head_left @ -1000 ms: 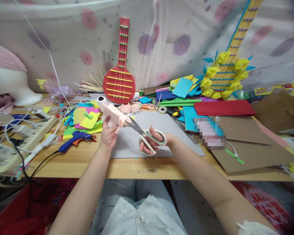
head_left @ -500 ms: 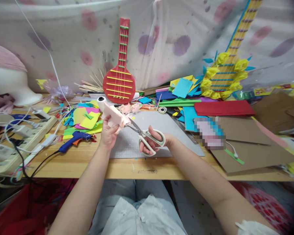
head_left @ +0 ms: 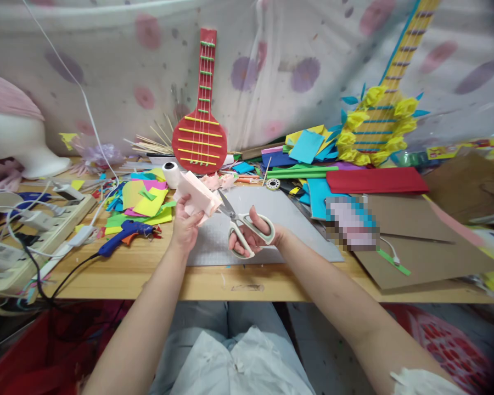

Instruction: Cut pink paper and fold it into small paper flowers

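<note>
My left hand (head_left: 185, 226) is closed around a folded wad of pale pink paper (head_left: 196, 196), held tilted above the grey cutting mat (head_left: 271, 211). My right hand (head_left: 251, 235) grips white-handled scissors (head_left: 241, 220), fingers through the loops. The blades point up and left, and their tips meet the right edge of the pink paper. Both hands hover over the mat near the front of the wooden table (head_left: 156, 271).
A blue glue gun (head_left: 125, 231) lies left of my left hand, beside coloured paper scraps (head_left: 144, 200). Power strips and cables (head_left: 33, 230) fill the far left. A red paper guitar (head_left: 200, 123), a yellow-flowered guitar (head_left: 379, 123), red paper (head_left: 374, 181) and brown cardboard (head_left: 420, 236) stand behind and right.
My right hand and the scissors have shifted left and a little up, bringing the blades against the pink paper. My left hand has turned the paper slightly toward the scissors.
</note>
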Demonstrator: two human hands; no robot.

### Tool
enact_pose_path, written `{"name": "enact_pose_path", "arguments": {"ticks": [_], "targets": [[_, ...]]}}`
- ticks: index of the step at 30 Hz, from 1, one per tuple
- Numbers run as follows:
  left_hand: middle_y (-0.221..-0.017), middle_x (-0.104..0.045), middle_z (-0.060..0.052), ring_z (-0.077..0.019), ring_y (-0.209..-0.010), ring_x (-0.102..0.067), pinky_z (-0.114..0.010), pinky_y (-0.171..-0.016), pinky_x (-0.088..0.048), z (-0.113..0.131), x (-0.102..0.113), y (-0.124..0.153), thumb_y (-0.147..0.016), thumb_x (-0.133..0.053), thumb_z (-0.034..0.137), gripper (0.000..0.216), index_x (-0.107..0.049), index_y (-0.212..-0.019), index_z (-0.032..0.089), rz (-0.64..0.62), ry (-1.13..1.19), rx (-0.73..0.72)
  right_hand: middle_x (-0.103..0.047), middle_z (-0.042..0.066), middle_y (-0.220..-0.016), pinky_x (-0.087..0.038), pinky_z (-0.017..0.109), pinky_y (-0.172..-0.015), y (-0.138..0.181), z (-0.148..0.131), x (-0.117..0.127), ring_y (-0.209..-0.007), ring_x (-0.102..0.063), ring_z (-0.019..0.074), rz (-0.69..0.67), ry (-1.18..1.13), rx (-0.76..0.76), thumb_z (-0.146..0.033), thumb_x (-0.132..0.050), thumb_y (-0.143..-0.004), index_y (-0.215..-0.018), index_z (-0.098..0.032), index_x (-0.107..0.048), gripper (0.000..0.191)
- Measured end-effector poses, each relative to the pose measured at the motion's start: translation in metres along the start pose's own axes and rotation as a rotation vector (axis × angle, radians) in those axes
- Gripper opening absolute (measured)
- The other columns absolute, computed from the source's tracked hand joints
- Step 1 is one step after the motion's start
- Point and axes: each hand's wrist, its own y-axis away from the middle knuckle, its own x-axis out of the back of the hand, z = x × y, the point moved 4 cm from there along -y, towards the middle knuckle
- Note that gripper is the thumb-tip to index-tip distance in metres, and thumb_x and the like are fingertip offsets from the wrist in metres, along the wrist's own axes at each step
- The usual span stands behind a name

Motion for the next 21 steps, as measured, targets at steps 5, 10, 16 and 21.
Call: {"name": "enact_pose_path", "arguments": {"ticks": [5,10,16,21], "targets": [[-0.106,-0.057,-0.001,-0.0151,-0.095,-0.057,-0.028,-0.085,-0.043,-0.004,-0.003,0.002,-0.057,-0.071,0.014,0.061,-0.043,-0.110,0.028,-0.024,-0.029,0.004,-0.060,0.015,-0.072,-0.032,0.020,-0.033,-0.006,-0.002,0.000,-0.054,-0.053,0.0134,0.000,-0.042,0.011,-0.078,0.015,-0.058,-0.103,0.000,-0.053,0.112],[-0.109,-0.056,-0.001,-0.0146,-0.095,-0.057,-0.026,-0.083,-0.044,-0.003,-0.003,0.002,-0.056,-0.071,0.014,0.062,-0.043,-0.110,0.027,-0.017,-0.030,0.005,-0.059,0.012,-0.066,-0.030,0.019,-0.032,-0.010,-0.004,-0.001,-0.053,-0.053,0.0135,0.091,-0.043,0.025,-0.078,0.010,-0.062,-0.099,-0.001,-0.054,0.107],[-0.107,-0.057,-0.002,-0.0160,-0.098,-0.057,-0.027,-0.083,-0.044,-0.006,-0.001,0.001,-0.055,-0.072,0.013,0.062,-0.043,-0.108,0.027,-0.006,-0.012,0.037,-0.054,0.005,-0.054,-0.030,0.018,-0.031,-0.008,-0.008,-0.003,-0.045,-0.051,0.0106,0.249,-0.014,0.018,-0.078,-0.001,-0.069,-0.080,-0.005,-0.059,0.094],[-0.108,-0.058,-0.002,-0.0162,-0.099,-0.057,-0.029,-0.085,-0.044,-0.009,0.003,-0.001,-0.055,-0.071,0.012,0.062,-0.042,-0.109,0.027,-0.008,-0.009,0.050,-0.045,0.000,-0.037,-0.029,0.017,-0.029,-0.006,-0.003,0.008,-0.030,-0.041,0.0073,0.345,-0.004,0.043,-0.076,-0.010,-0.073,-0.062,-0.007,-0.056,0.084]]}}
